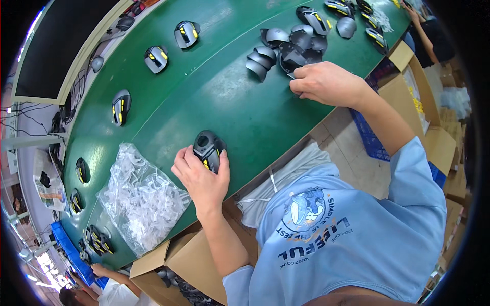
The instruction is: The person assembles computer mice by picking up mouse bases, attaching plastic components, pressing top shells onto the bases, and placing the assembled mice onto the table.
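My left hand (203,176) is wrapped round a black computer mouse body (208,145) with yellow strips and a round opening at its far end, resting on the green table (245,117). Farther right, my right hand (326,84) is closed, fingertips pinched together low over the table. Whatever those fingers hold, if anything, is hidden. Just beyond them lies a pile of curved grey mouse covers (306,41), with a dark cover (292,57) nearest the hand. A smaller stack of grey covers (261,62) sits left of that pile.
A clear bag of translucent plastic pieces (148,204) lies left of my left hand. Several mice, such as one grey mouse (187,34), stand along the far side. Open cardboard boxes (191,262) flank the near edge. Co-workers' arms (426,38) show at both ends.
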`<state>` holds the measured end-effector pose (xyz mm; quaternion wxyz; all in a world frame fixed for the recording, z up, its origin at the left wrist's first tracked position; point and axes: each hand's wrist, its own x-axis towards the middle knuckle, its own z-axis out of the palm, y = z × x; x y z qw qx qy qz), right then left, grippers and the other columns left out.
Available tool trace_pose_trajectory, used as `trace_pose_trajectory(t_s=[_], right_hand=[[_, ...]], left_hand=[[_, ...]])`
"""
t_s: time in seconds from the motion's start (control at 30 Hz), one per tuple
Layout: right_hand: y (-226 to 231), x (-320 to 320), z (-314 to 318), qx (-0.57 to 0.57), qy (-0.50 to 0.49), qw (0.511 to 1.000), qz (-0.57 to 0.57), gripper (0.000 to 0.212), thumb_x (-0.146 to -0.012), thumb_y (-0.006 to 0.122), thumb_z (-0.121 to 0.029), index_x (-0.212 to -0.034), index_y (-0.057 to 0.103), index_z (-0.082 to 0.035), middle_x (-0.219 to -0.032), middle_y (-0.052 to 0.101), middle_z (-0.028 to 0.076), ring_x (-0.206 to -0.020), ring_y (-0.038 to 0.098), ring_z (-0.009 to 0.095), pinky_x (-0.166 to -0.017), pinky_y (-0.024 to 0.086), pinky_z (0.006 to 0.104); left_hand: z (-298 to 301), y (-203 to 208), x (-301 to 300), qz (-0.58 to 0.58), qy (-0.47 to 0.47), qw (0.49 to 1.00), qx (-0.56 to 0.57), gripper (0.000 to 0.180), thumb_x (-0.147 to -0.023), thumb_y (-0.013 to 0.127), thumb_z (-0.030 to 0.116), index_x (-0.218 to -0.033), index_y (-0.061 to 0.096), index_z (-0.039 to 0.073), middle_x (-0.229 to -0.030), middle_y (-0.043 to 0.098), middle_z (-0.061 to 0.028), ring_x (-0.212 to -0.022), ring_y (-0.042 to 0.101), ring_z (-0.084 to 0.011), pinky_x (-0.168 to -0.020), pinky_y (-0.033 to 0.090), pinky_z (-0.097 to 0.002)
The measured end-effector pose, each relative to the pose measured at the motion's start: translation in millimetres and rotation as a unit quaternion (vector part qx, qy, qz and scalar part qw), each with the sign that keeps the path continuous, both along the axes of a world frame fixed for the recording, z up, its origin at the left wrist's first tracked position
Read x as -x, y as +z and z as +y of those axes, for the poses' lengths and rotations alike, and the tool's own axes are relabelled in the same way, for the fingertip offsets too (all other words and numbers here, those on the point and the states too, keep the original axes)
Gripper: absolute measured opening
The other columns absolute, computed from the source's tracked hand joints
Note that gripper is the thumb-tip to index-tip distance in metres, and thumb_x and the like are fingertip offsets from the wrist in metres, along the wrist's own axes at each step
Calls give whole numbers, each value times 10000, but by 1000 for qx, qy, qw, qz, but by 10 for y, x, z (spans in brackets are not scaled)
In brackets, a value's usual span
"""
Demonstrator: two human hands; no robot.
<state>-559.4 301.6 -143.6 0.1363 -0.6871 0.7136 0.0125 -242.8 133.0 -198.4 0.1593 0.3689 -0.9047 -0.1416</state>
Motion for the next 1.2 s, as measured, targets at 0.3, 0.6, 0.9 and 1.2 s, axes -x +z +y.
trace_pose_trajectory(t_s=[0.3,0.6,0.9,1.2], right_hand=[[-276,-857,-432,129,-106,697,-697,215,-823,840,-185,-855,672,-55,-829,506,-30,-784,514,86,-689,409,246],[-581,-996,-589,-19,-164,616,-770,241,-953,728,-271,-934,658,-41,-861,611,-42,-842,524,55,-770,432,230],[-477,-901,-654,-21,-141,732,-666,295,-957,732,-317,-943,654,-33,-824,600,-43,-772,508,43,-673,421,237],[-624,-824,-588,261,190,816,-479,383,-956,694,-279,-1233,661,-17,-1185,665,137,-984,650,282,-840,536,376]], left_hand=[[351,147,111,156,-47,970,-180,752,-689,929,177,-1279,519,-45,-1088,661,-164,-939,677,-251,-838,547,-350],[426,188,111,180,31,895,-408,725,-682,955,257,-1197,539,-40,-1023,661,-138,-879,653,-182,-779,544,-318],[413,231,110,198,-1,871,-449,670,-735,898,155,-1248,513,-38,-1077,657,-111,-929,649,-153,-827,540,-294],[349,274,60,291,-5,672,-681,634,-791,780,18,-1345,487,-79,-1241,628,-127,-1148,604,-155,-1011,475,-310]])
